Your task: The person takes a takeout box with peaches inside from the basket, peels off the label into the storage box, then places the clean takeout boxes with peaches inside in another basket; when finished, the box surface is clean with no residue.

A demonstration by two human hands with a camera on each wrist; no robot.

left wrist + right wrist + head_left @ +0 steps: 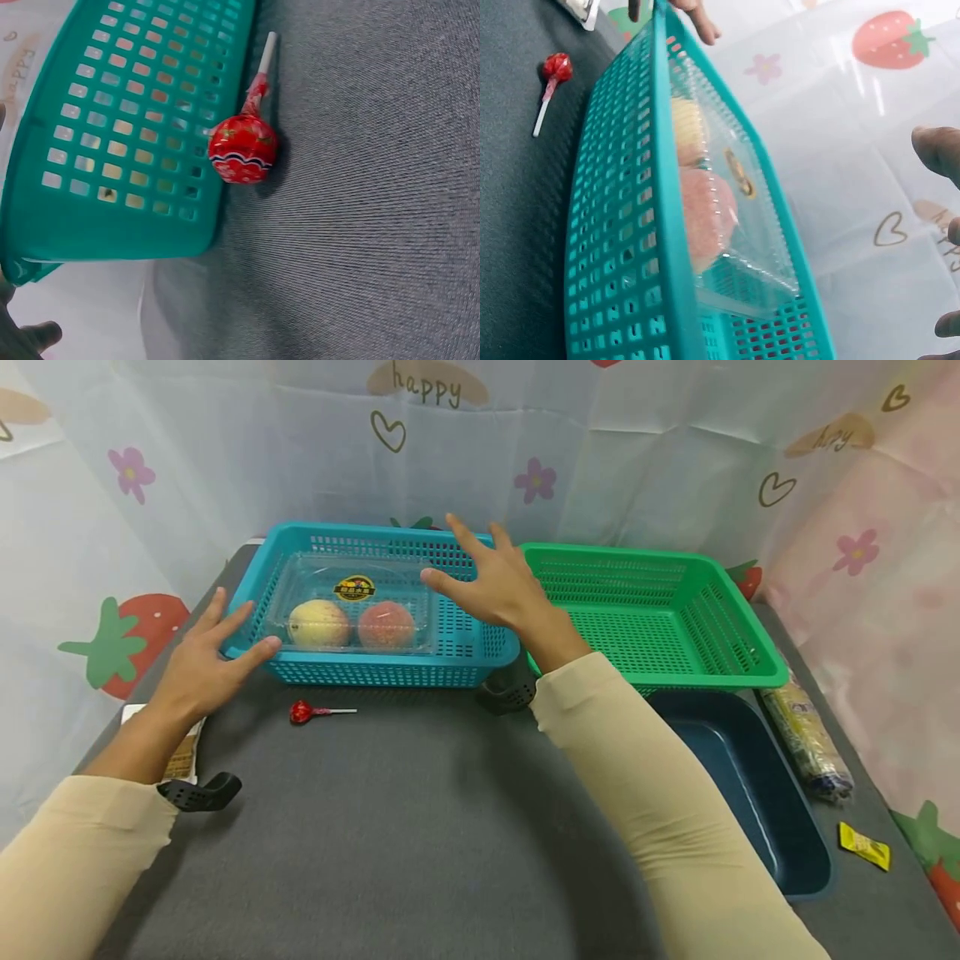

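A blue basket [375, 672] stands at the back of the table. Inside it lies a clear plastic fruit box [412, 585] with a yellow fruit [318, 624] and a reddish fruit [386, 625] under its lid. My left hand [198, 668] is at the basket's left end, fingers spread, thumb by the front left corner. Over the basket's right end hovers my right hand [491, 581], its fingers spread and holding nothing. A red lollipop [302, 712] lies on the table in front of the basket, close to its wall in the left wrist view.
A green basket [660, 681] stands to the right, with a dark blue tray [806, 860] in front of it. Beyond the tray lie a long wrapped package [806, 735] and a yellow wrapped candy [864, 846]. A packet [183, 760] sits partly behind my left wrist.
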